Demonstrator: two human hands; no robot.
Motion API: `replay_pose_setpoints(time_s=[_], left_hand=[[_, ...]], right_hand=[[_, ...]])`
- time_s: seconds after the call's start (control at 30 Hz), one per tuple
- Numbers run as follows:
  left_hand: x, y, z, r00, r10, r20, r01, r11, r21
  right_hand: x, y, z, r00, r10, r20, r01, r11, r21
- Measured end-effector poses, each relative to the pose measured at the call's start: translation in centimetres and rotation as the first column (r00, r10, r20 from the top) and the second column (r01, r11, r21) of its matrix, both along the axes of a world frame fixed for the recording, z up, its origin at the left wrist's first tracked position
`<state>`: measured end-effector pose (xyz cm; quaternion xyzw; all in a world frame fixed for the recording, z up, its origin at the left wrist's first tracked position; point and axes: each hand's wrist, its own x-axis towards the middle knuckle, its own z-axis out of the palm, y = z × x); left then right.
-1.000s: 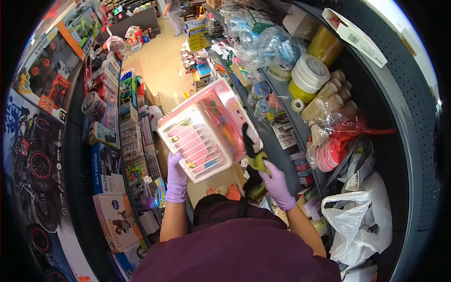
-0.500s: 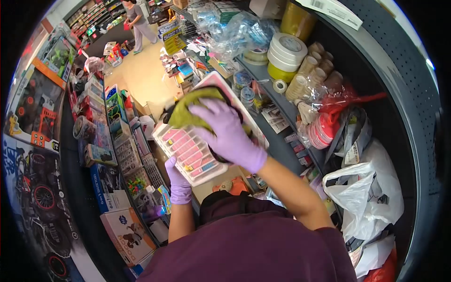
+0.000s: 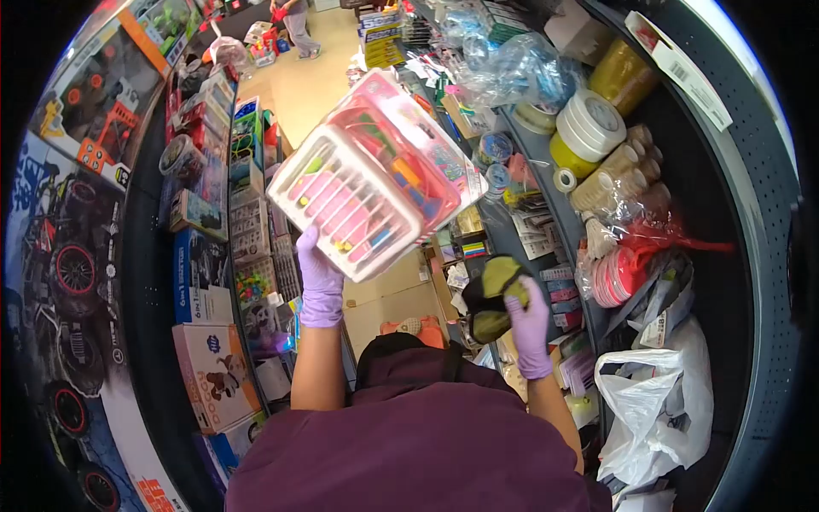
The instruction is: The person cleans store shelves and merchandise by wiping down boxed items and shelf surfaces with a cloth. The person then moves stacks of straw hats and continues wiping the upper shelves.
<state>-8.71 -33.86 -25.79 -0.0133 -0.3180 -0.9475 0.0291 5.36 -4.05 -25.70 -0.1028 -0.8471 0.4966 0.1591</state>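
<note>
My left hand (image 3: 322,282), in a purple glove, grips the lower left edge of a toy set in a white plastic case (image 3: 409,220). The case has a slatted side and a clear red-tinted face, with pink, yellow, green and blue pieces showing inside. It is held up tilted in front of me. To the right and lower, my right hand (image 3: 531,333), also in a purple glove, is closed on a bunched green and black cloth (image 3: 500,277). The cloth hangs apart from the case. Some of my left fingers are hidden behind the case.
On the left, a shelf holds boxed toys, among them a dog-picture box (image 3: 220,375). Tape rolls (image 3: 589,124), a stack of pink-red round items (image 3: 616,277) and a white plastic bag (image 3: 653,410) fill the right shelf. A person (image 3: 299,30) stands far down the aisle.
My right hand has left the case's top face and moved down to the right, taking the cloth along. The case's red-tinted face is now uncovered. The view has shifted, and the distant person appears higher.
</note>
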Motion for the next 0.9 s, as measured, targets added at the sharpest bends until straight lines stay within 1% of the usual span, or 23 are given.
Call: replay_pose_setpoints(time_s=[0.03, 0.1, 0.17, 0.27, 0.33, 0.37, 0.4, 0.43, 0.47, 0.5, 0.53, 0.6, 0.63, 0.7, 0.73, 0.77, 0.8, 0.83, 0.87, 0.9], left_hand=[[-0.1, -0.2, 0.2, 1.000, -0.012, -0.005, 0.012, 0.999, -0.040], [-0.3, -0.4, -0.7, 1.000, -0.020, -0.023, 0.018, 0.995, -0.094], [-0.3, -0.2, -1.4, 0.999, -0.032, -0.026, 0.028, 0.991, -0.127], [0.0, 0.9, -1.8, 0.999, -0.045, -0.006, 0.044, 0.988, -0.150], [0.4, 2.0, -1.2, 0.998, -0.065, -0.028, 0.059, 0.981, -0.187], [0.7, 2.5, -0.7, 0.996, -0.076, -0.038, 0.067, 0.976, -0.205], [0.9, 2.9, -0.4, 0.996, -0.087, -0.037, 0.076, 0.968, -0.239], [1.0, 3.1, -0.3, 0.989, -0.147, -0.027, 0.135, 0.953, -0.270], [1.5, 3.5, 0.2, 0.990, -0.136, -0.033, 0.119, 0.941, -0.316], [1.9, 4.0, 0.7, 0.992, -0.122, -0.043, 0.099, 0.928, -0.360], [2.0, 4.4, 0.7, 0.995, -0.088, -0.051, 0.066, 0.939, -0.336], [1.9, 4.8, -0.1, 0.998, -0.001, -0.069, -0.019, 0.961, -0.277], [1.6, 3.8, -3.4, 0.990, -0.059, -0.127, 0.031, 0.977, -0.210], [1.6, 1.8, -7.2, 0.981, -0.190, -0.038, 0.170, 0.940, -0.295], [2.4, 1.9, -7.7, 0.995, -0.078, -0.069, 0.067, 0.987, -0.149], [1.7, 2.9, -5.1, 0.997, -0.012, 0.081, 0.018, 0.997, -0.076], [2.2, 3.1, -1.8, 1.000, -0.019, 0.001, 0.019, 0.978, -0.210], [2.2, 3.3, 0.3, 0.996, -0.038, -0.084, 0.007, 0.941, -0.339], [1.8, 3.6, 0.2, 0.992, 0.028, -0.119, -0.068, 0.936, -0.347], [1.6, 3.7, 0.9, 0.987, 0.073, -0.142, -0.124, 0.911, -0.392]], right_hand=[[-0.2, 0.5, 0.4, 0.998, -0.056, -0.011, 0.056, 0.998, -0.001], [-1.1, 1.5, 1.5, 0.994, -0.055, -0.099, 0.038, 0.985, -0.167], [-2.1, 1.2, 3.8, 0.976, -0.140, -0.164, 0.103, 0.971, -0.218], [-3.8, -0.7, 9.2, 0.952, -0.078, -0.296, 0.015, 0.977, -0.211], [-5.3, -2.7, 12.8, 0.936, 0.075, -0.344, -0.142, 0.974, -0.175], [-7.0, -3.4, 13.6, 0.902, 0.204, -0.379, -0.251, 0.965, -0.077], [-8.2, -4.7, 15.4, 0.861, 0.343, -0.376, -0.307, 0.939, 0.155], [-9.9, -6.2, 15.6, 0.826, 0.424, -0.371, -0.345, 0.901, 0.263], [-11.8, -7.6, 14.6, 0.772, 0.496, -0.398, -0.355, 0.856, 0.377], [-13.3, -9.1, 12.0, 0.726, 0.531, -0.438, -0.277, 0.808, 0.521], [-12.8, -10.4, 11.3, 0.756, 0.514, -0.404, -0.108, 0.707, 0.699], [-10.8, -11.3, 8.8, 0.731, 0.604, -0.320, -0.235, 0.661, 0.712], [-9.9, -11.7, 7.4, 0.708, 0.650, -0.275, -0.299, 0.629, 0.717], [-7.4, -10.8, 4.8, 0.734, 0.622, -0.272, -0.307, 0.662, 0.684], [-6.5, -9.9, 3.3, 0.732, 0.622, -0.278, -0.298, 0.659, 0.690], [-5.7, -8.9, 1.8, 0.732, 0.619, -0.284, -0.288, 0.659, 0.695], [-5.0, -7.4, 0.3, 0.693, 0.668, -0.271, -0.324, 0.625, 0.710], [-5.0, -5.7, -0.6, 0.651, 0.713, -0.261, -0.352, 0.588, 0.728], [-5.2, -4.4, -0.7, 0.723, 0.654, -0.224, -0.343, 0.621, 0.705], [-5.3, -3.2, -0.7, 0.790, 0.586, -0.181, -0.329, 0.654, 0.681]])
